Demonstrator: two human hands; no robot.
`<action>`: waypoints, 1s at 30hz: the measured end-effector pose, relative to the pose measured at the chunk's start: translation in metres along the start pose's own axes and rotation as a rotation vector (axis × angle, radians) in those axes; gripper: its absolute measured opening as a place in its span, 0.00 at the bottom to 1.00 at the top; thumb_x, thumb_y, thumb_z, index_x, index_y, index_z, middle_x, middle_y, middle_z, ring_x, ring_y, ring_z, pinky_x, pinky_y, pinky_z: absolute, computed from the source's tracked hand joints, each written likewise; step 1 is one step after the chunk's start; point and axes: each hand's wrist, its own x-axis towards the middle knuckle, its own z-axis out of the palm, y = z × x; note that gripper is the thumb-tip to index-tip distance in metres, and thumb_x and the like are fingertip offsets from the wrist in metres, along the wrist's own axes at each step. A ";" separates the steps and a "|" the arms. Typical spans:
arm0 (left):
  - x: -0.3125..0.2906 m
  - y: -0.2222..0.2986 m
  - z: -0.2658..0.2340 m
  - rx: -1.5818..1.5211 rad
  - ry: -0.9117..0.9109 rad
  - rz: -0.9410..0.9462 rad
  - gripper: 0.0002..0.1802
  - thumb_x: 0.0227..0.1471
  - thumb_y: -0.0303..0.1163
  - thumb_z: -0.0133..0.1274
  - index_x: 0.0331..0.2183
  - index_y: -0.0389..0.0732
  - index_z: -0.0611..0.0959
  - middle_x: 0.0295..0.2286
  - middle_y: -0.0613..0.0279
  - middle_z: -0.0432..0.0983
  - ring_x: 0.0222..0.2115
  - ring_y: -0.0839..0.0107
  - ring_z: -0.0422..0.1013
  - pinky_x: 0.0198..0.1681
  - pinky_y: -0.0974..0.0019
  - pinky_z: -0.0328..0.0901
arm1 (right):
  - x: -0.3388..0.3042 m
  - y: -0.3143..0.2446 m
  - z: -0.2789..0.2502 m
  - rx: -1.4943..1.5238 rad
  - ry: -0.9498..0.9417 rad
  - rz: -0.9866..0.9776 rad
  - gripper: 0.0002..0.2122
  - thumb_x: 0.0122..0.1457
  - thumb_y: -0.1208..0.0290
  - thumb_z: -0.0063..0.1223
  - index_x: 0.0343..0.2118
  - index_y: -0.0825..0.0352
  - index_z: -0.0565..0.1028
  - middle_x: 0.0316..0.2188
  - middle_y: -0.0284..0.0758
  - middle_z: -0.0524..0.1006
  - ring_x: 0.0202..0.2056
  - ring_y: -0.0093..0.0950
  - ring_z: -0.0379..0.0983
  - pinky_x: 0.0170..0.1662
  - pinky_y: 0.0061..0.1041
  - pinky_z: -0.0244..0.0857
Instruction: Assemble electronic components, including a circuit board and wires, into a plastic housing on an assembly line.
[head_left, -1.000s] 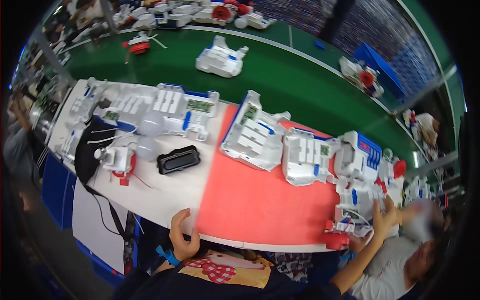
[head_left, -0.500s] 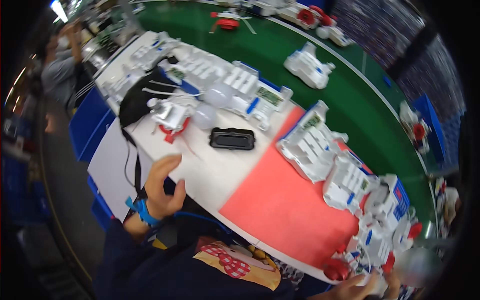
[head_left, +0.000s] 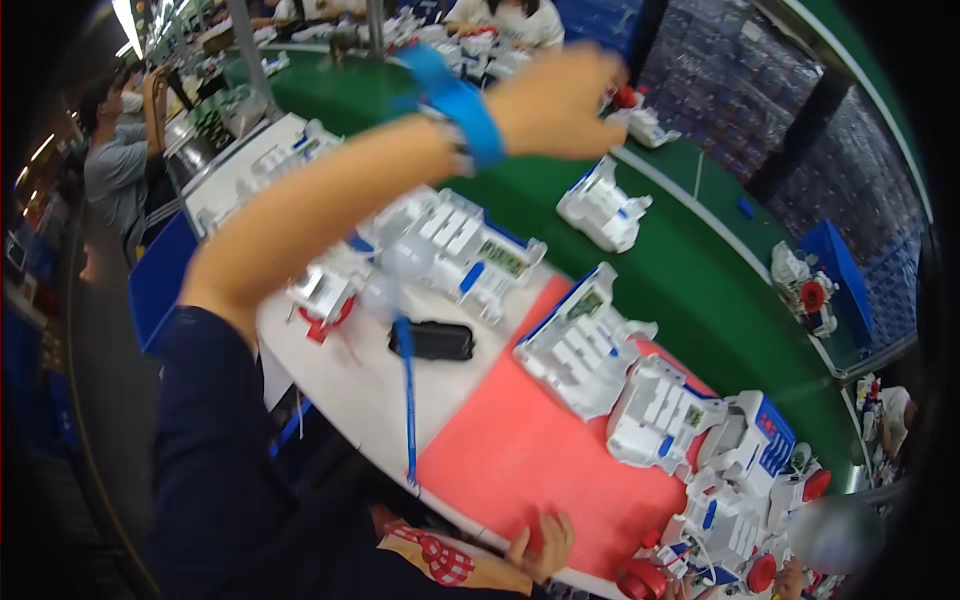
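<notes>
My left arm stretches across the bench, and my left hand (head_left: 560, 105) hangs over the green belt (head_left: 690, 245), slightly blurred, thumb and fingers apart. Closest to its fingertips is a red-and-white part (head_left: 645, 120) at the belt's far side; whether they touch I cannot tell. A blue wrist strap (head_left: 465, 115) circles that wrist, and its blue cord (head_left: 408, 400) runs down to the bench edge. My right hand (head_left: 545, 545) rests by the near edge of the red mat (head_left: 540, 460), fingers loosely bent and apart, holding nothing visible.
Open white plastic housings (head_left: 580, 345) with blue trim stand along the bench's far side. A black oblong case (head_left: 432, 340) lies on the white surface (head_left: 365, 390). One white housing (head_left: 605, 205) sits on the belt. A co-worker's hand (head_left: 790, 578) shows at lower right; other people work farther off.
My left hand has swung from the bench's near left side up and over the belt. The right hand has moved left from the parts at lower right to the mat. The view has shifted.
</notes>
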 end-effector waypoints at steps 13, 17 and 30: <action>-0.023 -0.095 0.378 -0.550 -0.979 -1.196 0.44 0.35 0.64 0.44 0.43 0.35 0.67 0.38 0.50 0.67 0.35 0.54 0.67 0.29 0.51 0.66 | -0.019 0.111 -0.030 -0.360 -0.056 0.150 0.08 0.50 0.69 0.42 0.28 0.66 0.71 0.33 0.37 0.71 0.35 0.34 0.67 0.39 0.35 0.60; -0.010 -0.049 0.420 -0.730 -0.927 -1.309 0.43 0.36 0.65 0.41 0.49 0.46 0.60 0.49 0.53 0.53 0.41 0.46 0.61 0.36 0.45 0.61 | -0.002 0.114 -0.046 -0.380 0.029 0.239 0.08 0.39 0.73 0.53 0.27 0.60 0.75 0.30 0.29 0.74 0.33 0.27 0.70 0.43 0.28 0.60; -0.002 0.015 0.444 -0.957 -0.910 -1.187 0.37 0.43 0.53 0.45 0.47 0.36 0.58 0.47 0.47 0.55 0.35 0.52 0.67 0.28 0.61 0.69 | -0.016 0.134 -0.060 -0.370 0.119 0.245 0.08 0.43 0.70 0.46 0.29 0.57 0.74 0.33 0.27 0.74 0.35 0.22 0.69 0.42 0.24 0.60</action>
